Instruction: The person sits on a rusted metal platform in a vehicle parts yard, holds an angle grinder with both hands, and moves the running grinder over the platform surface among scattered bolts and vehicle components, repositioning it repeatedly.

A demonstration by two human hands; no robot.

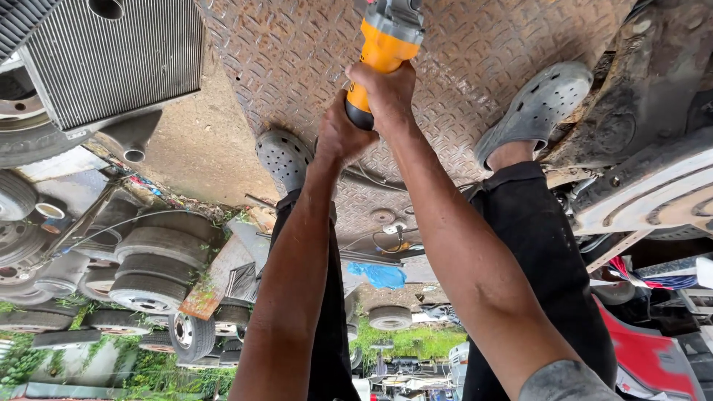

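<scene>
Your forearms fill the view. Your right hand is wrapped tight around the yellow grinder; your left hand grips its black tail end. It hangs over the bumpy metal plate between your grey shoes. You look mid-grind; next, I think, calls for steady pressing.

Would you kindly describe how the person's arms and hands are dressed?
Both forearms are bare. The left hand and right hand wear no gloves, rings or watch that I can see. A grey sleeve edge shows on the right arm at the bottom of the picture. No sleeve shows on the left arm.
</scene>
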